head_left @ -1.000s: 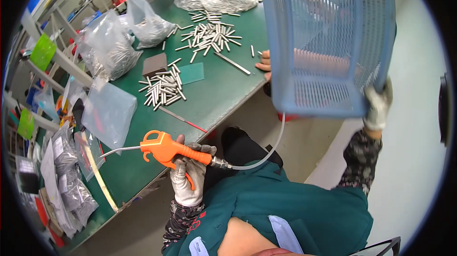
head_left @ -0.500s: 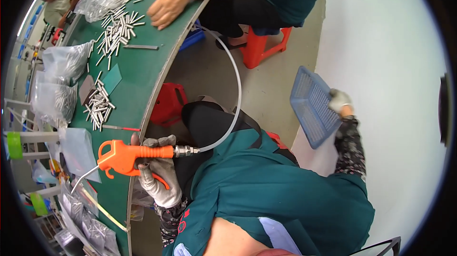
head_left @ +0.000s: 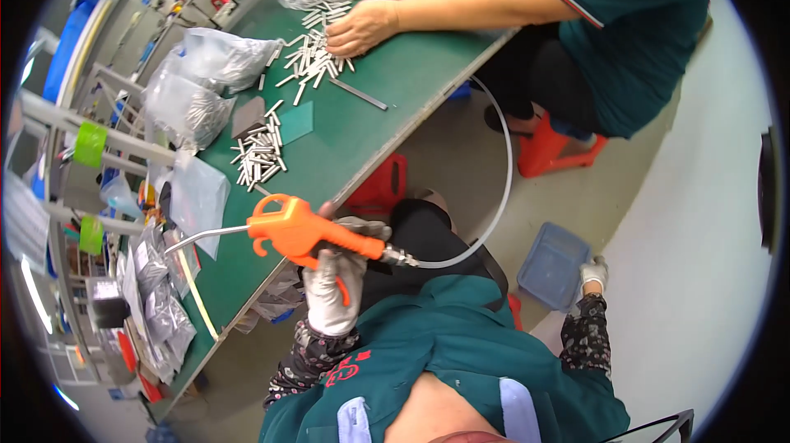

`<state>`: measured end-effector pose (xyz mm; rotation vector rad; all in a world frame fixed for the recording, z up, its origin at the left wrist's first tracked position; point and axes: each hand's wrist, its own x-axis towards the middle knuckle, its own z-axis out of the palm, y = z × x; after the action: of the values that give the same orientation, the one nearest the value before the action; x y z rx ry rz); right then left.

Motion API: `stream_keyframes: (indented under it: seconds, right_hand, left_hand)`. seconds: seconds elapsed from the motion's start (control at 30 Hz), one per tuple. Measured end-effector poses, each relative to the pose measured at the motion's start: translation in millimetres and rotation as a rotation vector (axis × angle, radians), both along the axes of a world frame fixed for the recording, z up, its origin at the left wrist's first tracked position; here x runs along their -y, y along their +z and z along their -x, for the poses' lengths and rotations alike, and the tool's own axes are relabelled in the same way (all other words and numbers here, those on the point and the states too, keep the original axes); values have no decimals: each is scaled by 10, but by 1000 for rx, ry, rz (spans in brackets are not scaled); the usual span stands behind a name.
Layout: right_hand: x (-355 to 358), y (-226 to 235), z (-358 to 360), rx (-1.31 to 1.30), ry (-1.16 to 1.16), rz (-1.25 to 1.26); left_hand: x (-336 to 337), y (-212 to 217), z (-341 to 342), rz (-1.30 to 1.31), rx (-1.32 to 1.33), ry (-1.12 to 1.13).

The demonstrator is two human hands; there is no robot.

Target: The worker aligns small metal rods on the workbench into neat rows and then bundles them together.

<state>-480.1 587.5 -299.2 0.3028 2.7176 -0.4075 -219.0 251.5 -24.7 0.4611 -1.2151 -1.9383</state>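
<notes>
My left hand (head_left: 336, 288), in a grey-white work glove, is closed round an orange air blow gun (head_left: 300, 227). The gun's bent metal nozzle points left over the table edge, and a clear hose runs from its metal coupling off to the upper right. My right hand (head_left: 594, 275), also gloved, grips the right rim of a blue plastic basket (head_left: 556, 260). The basket is held low beside the white wall, over the floor. Its inside looks bare. Whether it touches the floor I cannot tell.
On the green table (head_left: 337, 138) lie short metal pins (head_left: 260, 155) in piles, and bags (head_left: 191, 109) of them. A co-worker's hand (head_left: 362, 29) rests on the farther pile. Red stools (head_left: 559, 151) stand on the floor. A shelf rack runs along the left.
My view has turned left. The basket has gone from tilted to flatter and lower, with my right hand still on it. The co-worker's hand has moved onto the pins.
</notes>
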Motion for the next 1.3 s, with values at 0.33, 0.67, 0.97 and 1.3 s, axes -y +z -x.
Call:
stream_keyframes:
  seconds: [0.33,0.67,0.97,1.3]
  right_hand:
    - [2215,2202,-785,414,1339,1212]
    - [2352,2353,-906,493,610,1277]
    - [2604,2207,-643,391,511,1254]
    - [2582,1980,-1147,407,449,1338]
  left_hand:
    - [-189,-96,297,359,367,-281]
    - [94,-248,-292,461,394,11]
    - [52,-786,-1102,798,518,417]
    - [893,-326,-1335,1359,770,678]
